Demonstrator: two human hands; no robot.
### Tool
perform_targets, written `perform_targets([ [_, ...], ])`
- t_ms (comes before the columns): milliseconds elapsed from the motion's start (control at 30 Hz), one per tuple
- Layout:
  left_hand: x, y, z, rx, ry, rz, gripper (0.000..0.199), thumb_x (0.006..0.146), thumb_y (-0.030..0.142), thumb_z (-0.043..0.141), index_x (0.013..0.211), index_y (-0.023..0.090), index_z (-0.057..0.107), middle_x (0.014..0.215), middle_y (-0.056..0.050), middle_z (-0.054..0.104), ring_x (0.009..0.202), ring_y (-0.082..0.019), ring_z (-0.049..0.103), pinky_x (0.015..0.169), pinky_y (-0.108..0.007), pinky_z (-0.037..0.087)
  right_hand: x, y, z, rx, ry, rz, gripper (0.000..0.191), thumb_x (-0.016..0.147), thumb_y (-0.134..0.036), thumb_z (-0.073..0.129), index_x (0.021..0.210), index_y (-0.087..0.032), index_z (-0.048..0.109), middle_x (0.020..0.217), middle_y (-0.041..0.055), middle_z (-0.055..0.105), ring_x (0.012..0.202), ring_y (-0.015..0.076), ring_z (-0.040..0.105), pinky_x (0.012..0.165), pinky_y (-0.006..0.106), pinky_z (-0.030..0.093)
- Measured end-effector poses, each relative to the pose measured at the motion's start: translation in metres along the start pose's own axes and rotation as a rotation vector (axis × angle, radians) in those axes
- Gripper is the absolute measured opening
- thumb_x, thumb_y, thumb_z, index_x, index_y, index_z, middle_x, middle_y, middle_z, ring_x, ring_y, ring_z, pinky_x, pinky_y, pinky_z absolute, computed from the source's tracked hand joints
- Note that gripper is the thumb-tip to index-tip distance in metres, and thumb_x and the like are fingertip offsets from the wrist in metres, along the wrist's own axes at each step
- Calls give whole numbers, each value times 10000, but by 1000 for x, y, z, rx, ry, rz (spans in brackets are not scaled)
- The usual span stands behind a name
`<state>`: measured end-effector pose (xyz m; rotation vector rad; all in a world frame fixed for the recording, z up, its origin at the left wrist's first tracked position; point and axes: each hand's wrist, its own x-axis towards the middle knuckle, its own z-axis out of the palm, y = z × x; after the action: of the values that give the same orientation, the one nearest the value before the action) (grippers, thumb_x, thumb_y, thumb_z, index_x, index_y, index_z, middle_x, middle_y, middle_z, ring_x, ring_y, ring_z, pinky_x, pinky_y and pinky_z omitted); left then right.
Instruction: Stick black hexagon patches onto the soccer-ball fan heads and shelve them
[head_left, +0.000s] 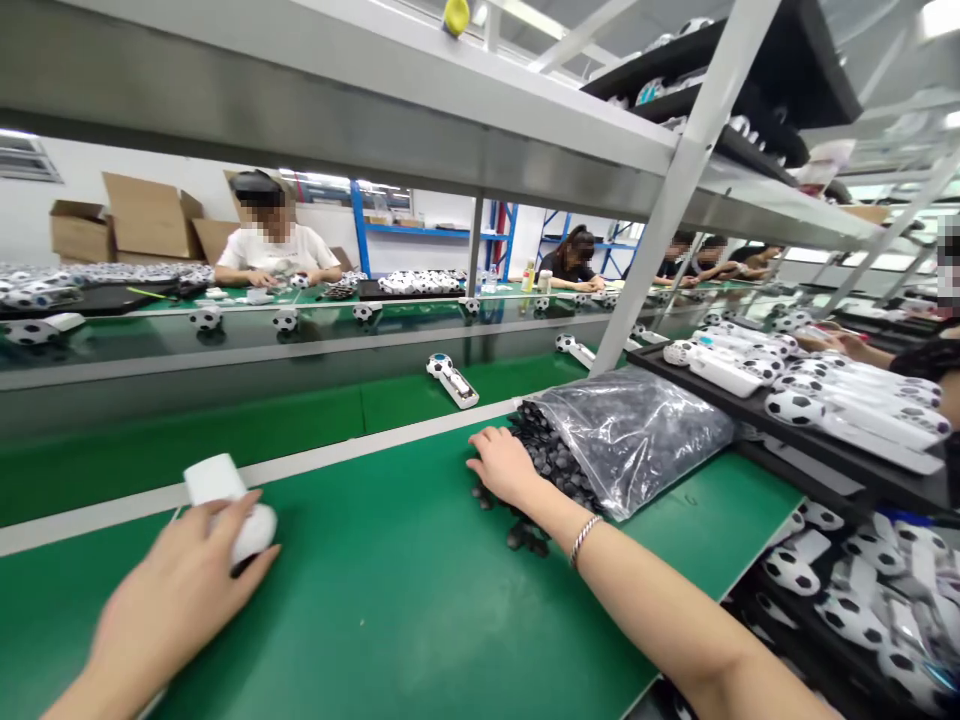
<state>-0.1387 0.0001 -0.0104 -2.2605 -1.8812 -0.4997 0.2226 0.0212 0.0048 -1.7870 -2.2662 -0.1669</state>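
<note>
Along the green counter (pixel 390 620), I have my left hand (pixel 169 600) curled around one white plastic piece (pixel 232 510); my right hand (pixel 506 467) lies spread on a heap of dark discs (pixel 551 460), too many to count, spilling from one clear bag (pixel 630 435).

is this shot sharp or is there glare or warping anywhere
In the head view, wide-angle distortion bows the steel shelf rail; glare streaks the clear plastic bag; the left hand and the white piece it holds look slightly soft, while the right hand looks sharper.
</note>
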Motion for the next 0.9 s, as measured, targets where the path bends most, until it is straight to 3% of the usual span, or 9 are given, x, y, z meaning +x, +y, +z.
perform_targets([
  [133,4,68,-4,-100,-131,200,592,787,425,413,1346,283,283,1218,-93,479,927,-276,566,701,-346,482,1,22,11,-41,4,49,191,860,-248,499,1002,-145,575,977,127,568,925,256,500,736,373,414],
  [267,24,107,-8,-225,-180,378,442,799,475,459,1188,274,519,1084,-86,578,998,-280,528,825,-379,443,-1,26,18,-37,12,-2,134,844,-237,532,950,-177,588,932,84,584,869,223,524,708,328,401],
  [367,39,127,-3,-408,-294,339,479,782,500,494,1213,291,491,1222,-51,523,1098,-247,491,909,-342,416,-1,25,18,-12,26,-47,122,848,-241,527,931,-180,593,928,81,592,884,234,524,710,334,382],
  [467,43,138,4,-519,-380,251,528,782,503,496,1268,313,416,1274,-16,492,1122,-216,488,929,-312,410,-3,22,15,41,30,-96,145,877,-252,481,899,-189,610,922,69,611,900,226,527,741,343,360],
  [700,29,142,3,-485,-361,182,575,754,470,546,1292,359,375,1239,-2,505,1083,-219,512,920,-326,404,-11,8,11,314,58,-210,204,910,-267,427,978,-207,609,934,16,652,888,142,569,802,278,383],
  [800,28,141,3,-504,-350,183,619,726,441,582,1300,342,372,1243,-21,500,1080,-238,516,911,-343,410,-16,-2,11,516,132,-266,242,886,-221,460,1105,-189,558,935,35,632,893,152,557,821,285,413],
  [900,30,141,5,-522,-342,176,620,725,440,578,1302,329,379,1239,-29,505,1085,-244,514,908,-349,412,-20,-8,10,579,150,-280,293,887,-186,433,1169,-187,511,904,50,596,873,161,542,807,304,435],
])
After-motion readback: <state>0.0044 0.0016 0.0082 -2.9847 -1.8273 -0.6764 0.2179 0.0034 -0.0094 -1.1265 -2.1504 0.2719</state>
